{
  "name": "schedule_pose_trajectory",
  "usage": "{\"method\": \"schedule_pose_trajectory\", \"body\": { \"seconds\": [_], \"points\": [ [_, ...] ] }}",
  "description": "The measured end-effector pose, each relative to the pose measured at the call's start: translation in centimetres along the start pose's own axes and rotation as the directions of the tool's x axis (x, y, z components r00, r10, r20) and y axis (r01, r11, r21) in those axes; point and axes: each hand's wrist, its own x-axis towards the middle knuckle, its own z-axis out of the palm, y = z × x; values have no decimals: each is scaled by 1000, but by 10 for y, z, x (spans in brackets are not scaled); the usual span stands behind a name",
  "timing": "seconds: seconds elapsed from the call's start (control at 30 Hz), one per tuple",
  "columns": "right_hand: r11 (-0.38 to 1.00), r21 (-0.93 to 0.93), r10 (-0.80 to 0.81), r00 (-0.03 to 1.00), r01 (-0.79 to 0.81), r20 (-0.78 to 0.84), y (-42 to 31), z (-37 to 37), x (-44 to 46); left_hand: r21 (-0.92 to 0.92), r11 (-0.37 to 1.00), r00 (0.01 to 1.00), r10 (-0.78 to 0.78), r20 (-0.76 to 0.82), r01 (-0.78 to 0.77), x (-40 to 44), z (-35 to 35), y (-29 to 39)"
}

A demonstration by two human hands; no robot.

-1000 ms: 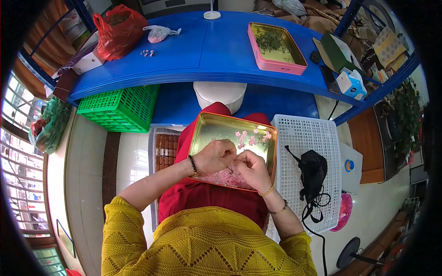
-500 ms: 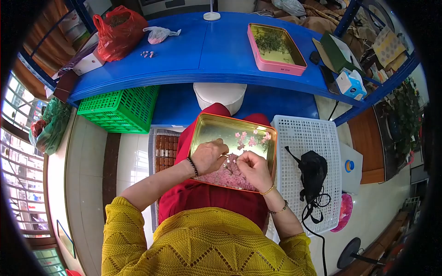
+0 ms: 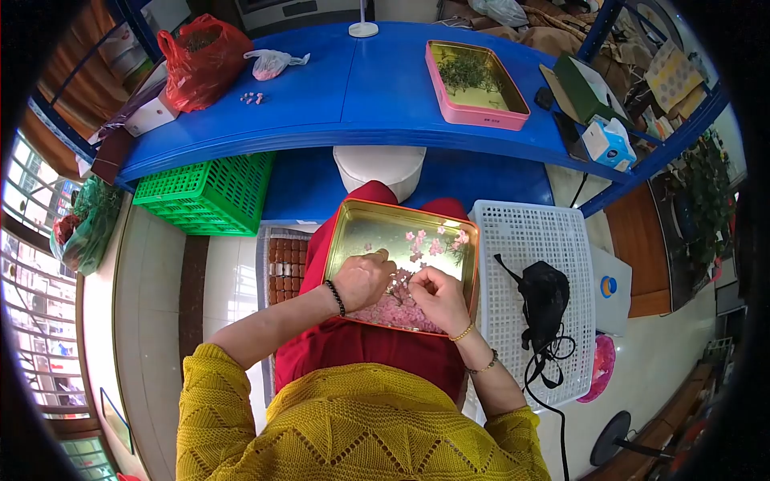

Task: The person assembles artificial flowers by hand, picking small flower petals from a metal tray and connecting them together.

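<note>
A shallow gold-lined tin point(image 3: 377, 210) with an orange rim rests on my lap, holding a heap of small pink flowers point(image 3: 401, 313) near its front side. Several looser pink blossoms point(image 3: 435, 244) lie toward its far right corner, and one small blossom point(image 3: 368, 247) lies at the far left. My left hand point(image 3: 361, 280) is over the left of the heap, fingers curled and pressed together. Close beside it, my right hand point(image 3: 441, 298) pinches thumb and forefinger above the flowers. Thin dark stems with pale bits point(image 3: 396, 280) show between the hands; what the fingertips grip is too small to make out.
A blue table point(image 3: 313, 88) ahead carries a pink tin point(image 3: 485, 119) of green sprigs, a red plastic bag point(image 3: 204, 68) and a tissue pack point(image 3: 608, 144). A white crate point(image 3: 497, 321) with a black bag point(image 3: 545, 293) stands right; a green crate point(image 3: 208, 192) stands left.
My left fingers have drawn back slightly from the far side, and a small blossom now shows at the tin's far left. My right hand stays pinched over the heap. The view has shifted slightly.
</note>
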Motion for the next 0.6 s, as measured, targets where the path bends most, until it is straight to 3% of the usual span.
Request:
{"method": "schedule_pose_trajectory", "body": {
  "seconds": [0.27,0.37,0.47,0.6],
  "points": [
    [996,-88,-24,1000,23,-7,-6,2,-1,-76,987,988,-136,75,142,4,2,3],
    [989,-137,-53,998,49,-26,-9,1,0,-212,972,985,-126,-118,98,6,3,-1],
    [981,-117,-161,985,153,-57,-6,4,4,-640,720,933,-360,-13,269,9,-1,2],
    [981,-6,-193,979,193,-70,3,10,8,-833,481,920,-383,80,272,6,-5,9]
  ]
}}
